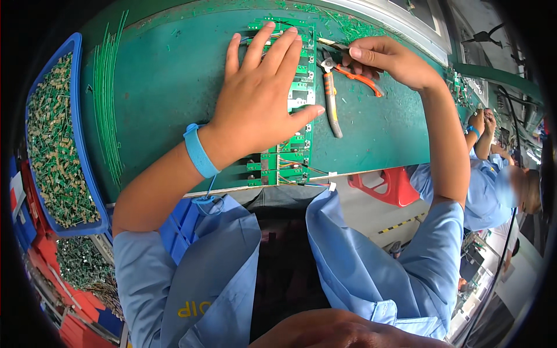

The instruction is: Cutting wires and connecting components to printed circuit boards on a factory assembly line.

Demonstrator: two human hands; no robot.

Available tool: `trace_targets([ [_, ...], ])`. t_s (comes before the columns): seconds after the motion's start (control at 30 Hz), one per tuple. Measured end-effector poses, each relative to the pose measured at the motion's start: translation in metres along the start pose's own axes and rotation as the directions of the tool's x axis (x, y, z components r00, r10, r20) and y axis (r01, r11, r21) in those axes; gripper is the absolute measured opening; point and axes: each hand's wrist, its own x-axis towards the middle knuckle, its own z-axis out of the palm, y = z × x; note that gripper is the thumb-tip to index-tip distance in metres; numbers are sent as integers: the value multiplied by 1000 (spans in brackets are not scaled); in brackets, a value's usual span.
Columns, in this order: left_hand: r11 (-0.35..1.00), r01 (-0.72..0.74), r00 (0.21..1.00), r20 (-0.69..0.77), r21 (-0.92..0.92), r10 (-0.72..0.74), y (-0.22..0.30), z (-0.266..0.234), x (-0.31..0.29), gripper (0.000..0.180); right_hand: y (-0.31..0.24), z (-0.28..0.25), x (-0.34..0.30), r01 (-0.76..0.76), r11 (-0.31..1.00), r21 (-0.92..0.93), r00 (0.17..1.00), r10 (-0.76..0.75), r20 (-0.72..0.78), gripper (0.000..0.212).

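My left hand (258, 110) lies spread and palm down over a long green circuit board panel (299, 142), hiding much of its middle. Several small connectors and thin wires sit along the panel, and wires with white plugs hang over the table's near edge. To the right of the panel, my right hand (391, 59) is closed in a pinch on a thin tool with a pale tip (328, 42); its kind I cannot make out. Just below those fingers, side cutters (331, 101) with orange and grey handles rest on the green mat. A blue wrist strap (200, 152) circles my left wrist.
A blue bin (78, 145) of small green and tan parts stands at the left, beside long thin green strips (106, 104). Green clippings (354, 26) litter the far edge. A red stool (393, 187) and a co-worker (484, 188) are at the right.
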Motion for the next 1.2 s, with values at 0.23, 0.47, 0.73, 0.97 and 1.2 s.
trace_targets([
  [0.23, 1000, -1, 1000, -6, 1, 1, 0, 1, 0, 95, -7, -3, 13, -17, 999, -36, 995, 21, 96, 46],
  [0.47, 1000, -10, 1000, -18, -15, 10, 2, 2, 2, 95, -5, -7, 23, -40, 996, -77, 994, 48, 98, 49],
  [0.73, 1000, -18, 1000, -15, -26, 18, 1, 3, 2, 95, -77, 11, 6, -204, 735, -646, 979, 174, -111, 49],
  [0.97, 999, -17, 999, -52, -38, 15, 1, 4, 2, 93, -25, 0, -16, -185, 969, -163, 983, 186, -8, 48],
  [1.2, 999, -22, 991, -132, -47, 16, 2, 3, 2, 68, -10, 29, -37, -157, 987, 21, 985, 155, 75, 46],
])
